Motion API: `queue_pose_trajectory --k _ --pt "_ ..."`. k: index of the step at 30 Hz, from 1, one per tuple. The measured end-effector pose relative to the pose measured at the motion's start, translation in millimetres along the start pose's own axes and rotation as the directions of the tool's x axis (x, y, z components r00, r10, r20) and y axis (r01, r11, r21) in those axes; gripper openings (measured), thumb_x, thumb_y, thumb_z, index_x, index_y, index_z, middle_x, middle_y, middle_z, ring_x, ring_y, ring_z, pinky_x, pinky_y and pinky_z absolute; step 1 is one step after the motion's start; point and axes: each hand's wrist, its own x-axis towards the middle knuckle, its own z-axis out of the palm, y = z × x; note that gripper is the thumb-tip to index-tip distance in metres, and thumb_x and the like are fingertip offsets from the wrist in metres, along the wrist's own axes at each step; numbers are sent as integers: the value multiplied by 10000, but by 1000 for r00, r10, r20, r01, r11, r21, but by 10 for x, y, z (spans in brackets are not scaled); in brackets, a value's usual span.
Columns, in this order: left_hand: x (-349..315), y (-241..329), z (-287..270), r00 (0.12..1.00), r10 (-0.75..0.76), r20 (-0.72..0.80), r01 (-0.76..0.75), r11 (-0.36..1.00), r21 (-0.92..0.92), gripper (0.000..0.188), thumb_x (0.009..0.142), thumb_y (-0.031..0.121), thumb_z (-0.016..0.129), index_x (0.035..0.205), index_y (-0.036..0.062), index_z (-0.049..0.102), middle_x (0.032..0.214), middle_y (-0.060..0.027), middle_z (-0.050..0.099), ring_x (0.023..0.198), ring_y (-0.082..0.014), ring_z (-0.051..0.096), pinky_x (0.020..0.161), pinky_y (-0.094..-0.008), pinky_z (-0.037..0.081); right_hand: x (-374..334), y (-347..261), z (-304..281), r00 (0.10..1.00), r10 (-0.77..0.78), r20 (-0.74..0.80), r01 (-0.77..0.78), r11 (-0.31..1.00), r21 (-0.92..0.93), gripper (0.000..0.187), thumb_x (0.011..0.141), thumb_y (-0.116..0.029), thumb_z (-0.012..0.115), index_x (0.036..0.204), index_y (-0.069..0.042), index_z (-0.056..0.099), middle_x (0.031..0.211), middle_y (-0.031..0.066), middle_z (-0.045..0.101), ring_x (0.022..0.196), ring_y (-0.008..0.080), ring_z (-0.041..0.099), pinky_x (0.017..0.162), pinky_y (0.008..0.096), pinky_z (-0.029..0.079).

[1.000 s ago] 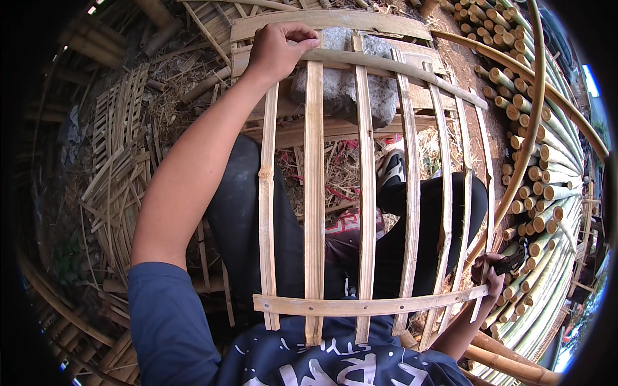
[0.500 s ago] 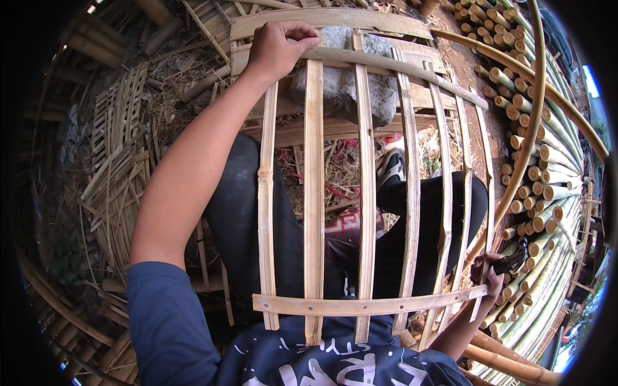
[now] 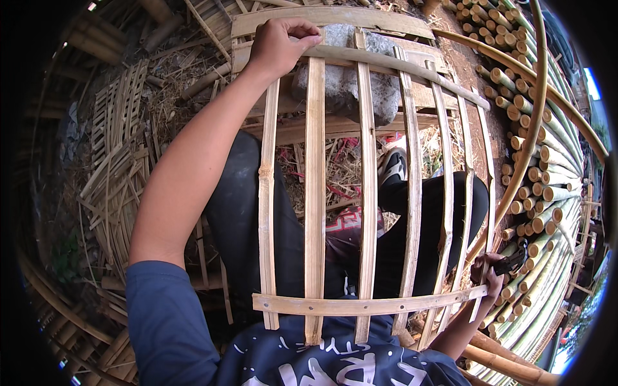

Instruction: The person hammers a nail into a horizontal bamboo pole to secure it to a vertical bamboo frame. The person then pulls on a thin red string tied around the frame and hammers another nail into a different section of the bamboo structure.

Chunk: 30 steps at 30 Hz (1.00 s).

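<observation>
A bamboo slat panel (image 3: 314, 193) lies across my lap, its several long strips joined by a near crossbar (image 3: 373, 307) and a far crossbar (image 3: 386, 62). My left hand (image 3: 281, 46) is closed at the panel's far left corner, thumb and fingers pinched around the end of a strip by the far crossbar. Beyond the panel's near right corner, my right hand (image 3: 487, 270) grips a dark hand tool (image 3: 515, 258) whose kind I cannot make out. Under the far crossbar sits a grey stone block (image 3: 380, 96), partly covered by the strips.
The stone rests on a low wooden bench (image 3: 412, 24). Stacked bamboo poles (image 3: 553, 174) line the right side, with a long bent pole (image 3: 529, 128) in front of them. Split bamboo strips (image 3: 119, 174) and straw litter the ground at left.
The panel's far end has shifted very slightly to the right, together with my left hand. My right hand looks the same as before.
</observation>
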Motion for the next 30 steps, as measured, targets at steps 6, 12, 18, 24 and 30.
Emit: queue_pose_trajectory --k 6,12,18,24,30 --pt "37 41 7 1000 9 -9 -9 1000 -4 142 857 149 792 941 41 756 864 -29 756 800 -77 680 777 -248 509 -44 -7 -101 1000 -7 -27 7 1000 -6 511 822 -255 801 1210 -6 581 915 203 667 775 259 630 646 353 483" --pt "30 -10 29 1000 10 -12 -10 1000 30 236 849 162 794 1054 64 733 881 -44 764 849 -90 679 906 -299 487 11 30 -135 1000 0 -6 0 999 -32 615 829 -337 808 1284 -3 562 952 201 665 759 252 620 621 325 477" --pt "-15 -49 -38 1000 -5 -17 5 1000 21 296 840 164 797 1103 73 698 888 -43 769 865 -86 674 931 -317 479 112 -201 339 982 -17 -189 -7 992 -126 961 902 -662 597 1586 -80 255 1080 111 644 689 67 505 553 204 386" --pt "13 -6 -105 999 -28 -31 28 1000 14 286 837 155 797 1086 56 696 888 -55 767 836 -81 681 811 -292 522 289 -814 307 802 -203 -562 -3 939 -344 598 1023 -513 523 1435 -79 525 593 -63 413 475 34 324 428 215 258" --pt "106 217 -149 999 -44 -26 43 999 -16 272 839 124 791 1070 22 689 883 -67 758 846 -93 696 815 -281 523 863 -1832 678 976 -148 -161 -24 658 -752 447 996 -200 657 1372 5 527 870 -33 550 696 16 470 592 193 383"
